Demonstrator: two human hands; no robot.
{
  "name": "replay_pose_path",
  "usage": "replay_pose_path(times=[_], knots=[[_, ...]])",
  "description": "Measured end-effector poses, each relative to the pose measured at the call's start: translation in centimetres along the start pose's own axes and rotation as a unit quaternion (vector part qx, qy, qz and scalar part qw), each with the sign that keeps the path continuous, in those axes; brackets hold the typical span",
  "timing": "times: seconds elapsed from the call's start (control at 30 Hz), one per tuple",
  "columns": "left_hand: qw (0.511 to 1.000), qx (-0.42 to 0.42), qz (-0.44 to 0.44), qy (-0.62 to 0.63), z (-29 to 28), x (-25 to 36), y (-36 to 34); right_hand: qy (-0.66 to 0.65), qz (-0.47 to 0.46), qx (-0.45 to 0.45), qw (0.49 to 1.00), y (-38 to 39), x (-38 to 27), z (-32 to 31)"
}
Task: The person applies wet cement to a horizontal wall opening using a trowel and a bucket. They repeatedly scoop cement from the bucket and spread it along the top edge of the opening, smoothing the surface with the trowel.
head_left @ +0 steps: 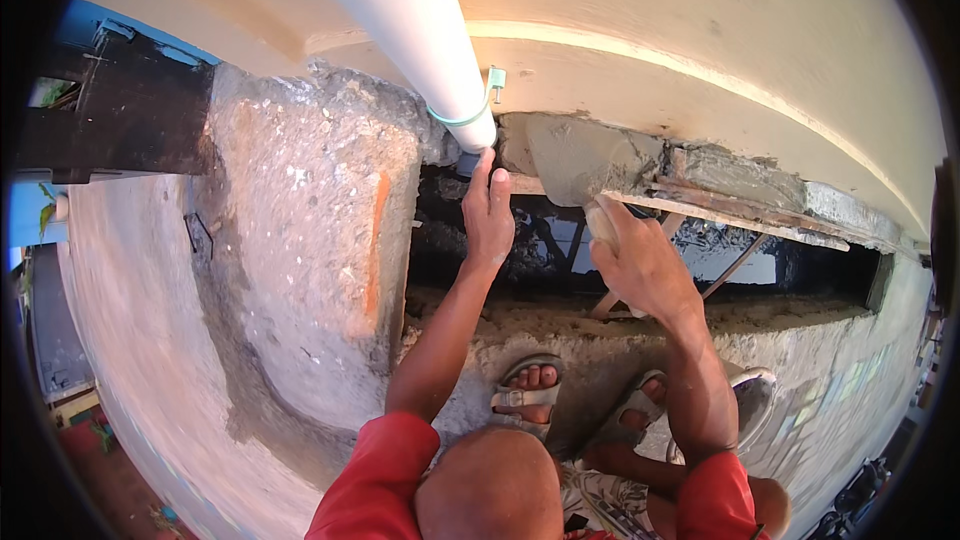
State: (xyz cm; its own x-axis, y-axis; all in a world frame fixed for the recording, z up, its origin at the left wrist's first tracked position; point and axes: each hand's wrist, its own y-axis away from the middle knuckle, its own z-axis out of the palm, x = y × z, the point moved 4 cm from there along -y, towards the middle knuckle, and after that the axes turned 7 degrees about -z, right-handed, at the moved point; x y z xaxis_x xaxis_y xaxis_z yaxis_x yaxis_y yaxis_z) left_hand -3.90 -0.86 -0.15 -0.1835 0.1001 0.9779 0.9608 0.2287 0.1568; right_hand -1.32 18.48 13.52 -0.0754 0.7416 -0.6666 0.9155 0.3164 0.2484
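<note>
So the trowel (573, 175) is gripped by the right hand (648, 262), pointed away and slightly left from its fingers at the beige wall (640, 90), while the left hand (488, 225) is held open by the white pipe (415, 40).

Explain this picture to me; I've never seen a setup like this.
There is no machine, only someone working bare-handed. The single picture comes from a wide fisheye camera worn on the head, looking down, so straight edges bend.

The left hand is open, fingertips at the lower end of a white pipe. The right hand grips what looks like a trowel, with gray mortar nearby.

Below lies a dark open trench; sandals rest on concrete beside it.
</note>
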Motion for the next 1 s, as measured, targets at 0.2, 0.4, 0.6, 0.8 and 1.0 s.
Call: replay_pose_path(times=[0.2, 0.4, 0.6, 0.8, 1.0], knots=[[0.992, 0.016, -0.059, 0.11, -0.5, -3.5, 0.0, -0.004, -0.025, -0.013, 1.0, -3.3, -0.8, 1.6], [0.987, -0.017, -0.068, 0.141, 0.4, -0.8, -0.6, 0.003, 0.036, -0.055, 0.998, -3.7, 0.0, 3.2], [0.988, -0.019, -0.053, 0.144, -0.1, -1.1, -0.2, 0.027, 0.054, -0.027, 0.998, 0.3, 0.7, 0.8], [0.995, -0.047, -0.031, 0.085, 0.5, -1.1, -0.5, 0.002, -0.006, -0.005, 1.0, 0.1, 1.1, 2.4], [0.997, -0.045, -0.018, 0.062, 0.8, -1.2, -0.4, 0.015, 0.076, 0.015, 0.997, -0.5, 2.1, 3.2]])
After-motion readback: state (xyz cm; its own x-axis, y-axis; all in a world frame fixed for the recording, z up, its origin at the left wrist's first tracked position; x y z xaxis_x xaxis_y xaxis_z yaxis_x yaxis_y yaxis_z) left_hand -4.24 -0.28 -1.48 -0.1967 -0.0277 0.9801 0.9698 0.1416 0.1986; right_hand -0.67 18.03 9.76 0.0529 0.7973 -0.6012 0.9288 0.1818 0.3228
